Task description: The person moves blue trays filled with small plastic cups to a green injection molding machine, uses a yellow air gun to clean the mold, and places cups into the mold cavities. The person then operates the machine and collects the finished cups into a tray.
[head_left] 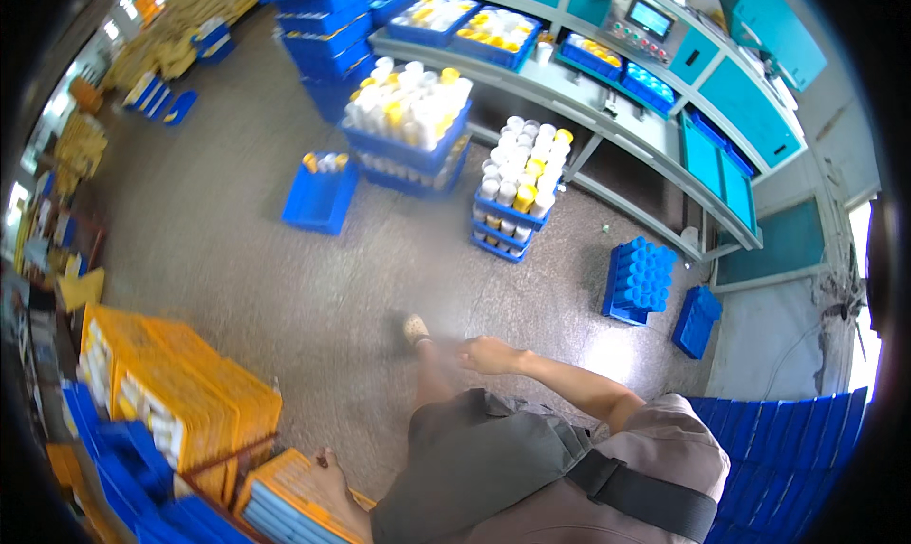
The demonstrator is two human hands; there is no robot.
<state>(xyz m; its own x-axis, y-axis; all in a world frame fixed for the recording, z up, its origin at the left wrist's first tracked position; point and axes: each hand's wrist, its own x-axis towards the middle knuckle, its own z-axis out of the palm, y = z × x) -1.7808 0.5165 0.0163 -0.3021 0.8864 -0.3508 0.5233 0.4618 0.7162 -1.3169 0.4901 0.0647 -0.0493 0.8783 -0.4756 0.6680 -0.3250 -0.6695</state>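
Over a speckled grey floor (237, 259), right hand (486, 354) loose and empty — fingers slack, near the raised knee, left hand (327, 468) resting flat on a yellow crate (285, 497), gripping nothing, blue trays of white and yellow cylinders (517, 178) well ahead

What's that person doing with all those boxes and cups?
A person is walking across a speckled floor in a workshop. The right hand swings free in front of the body, holding nothing. The left hand is down by a stack of yellow crates, but whether it grips one is unclear. Ahead, blue trays full of white and yellow cups stand stacked on the floor beside a long grey bench.
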